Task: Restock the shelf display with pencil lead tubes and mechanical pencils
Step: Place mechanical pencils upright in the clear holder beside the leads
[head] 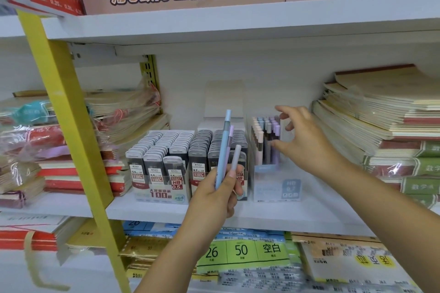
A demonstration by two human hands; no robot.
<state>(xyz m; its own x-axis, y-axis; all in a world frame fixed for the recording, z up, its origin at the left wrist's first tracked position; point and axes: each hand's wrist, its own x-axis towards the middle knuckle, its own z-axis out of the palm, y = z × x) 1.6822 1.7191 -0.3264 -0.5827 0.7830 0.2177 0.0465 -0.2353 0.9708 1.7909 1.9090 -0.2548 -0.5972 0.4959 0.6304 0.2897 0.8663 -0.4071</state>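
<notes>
Left hand [214,200] clamps its fingers low on three seemingly light, slick mechanical pencils [225,150]; right hand [309,147] spreads its fingers.

Bare shelf [285,214] noted between pencil box [277,190] and right notebook stack [381,121], and along near edge. Open height recorded under upper shelf [238,24]. Left side barred by yellow post [66,121]; lead tray [166,150] fronted by left hand [214,195] holding pencils [223,150].

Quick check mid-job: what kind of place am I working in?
Probably a stationery shop: a white shelf holds display boxes of pencil lead tubes, a clear stand of mechanical pencils, and stacked notebooks.
</notes>
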